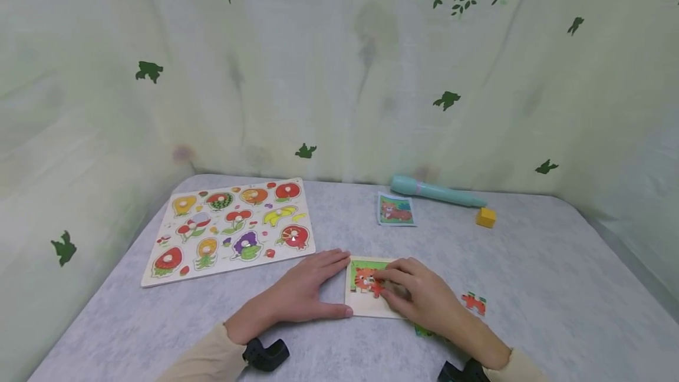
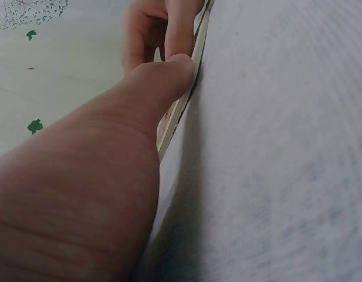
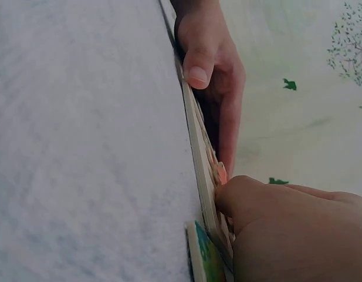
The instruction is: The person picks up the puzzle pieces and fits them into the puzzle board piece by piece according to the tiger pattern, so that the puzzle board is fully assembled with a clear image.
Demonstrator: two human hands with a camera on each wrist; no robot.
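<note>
one tray [image 1: 371,308] lay on the table [image 1: 318,352]; your left hand [image 1: 301,289], fingers straight, touched its left edge, while your right hand [image 1: 421,295], fingers curled, pinched an orange piece [image 1: 377,290] over it. a loose piece [image 1: 475,304] lay rightward.

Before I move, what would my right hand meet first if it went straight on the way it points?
Your right hand would probably meet the tiger picture on the puzzle board, then your left hand; its height above the picture is unclear.
</note>
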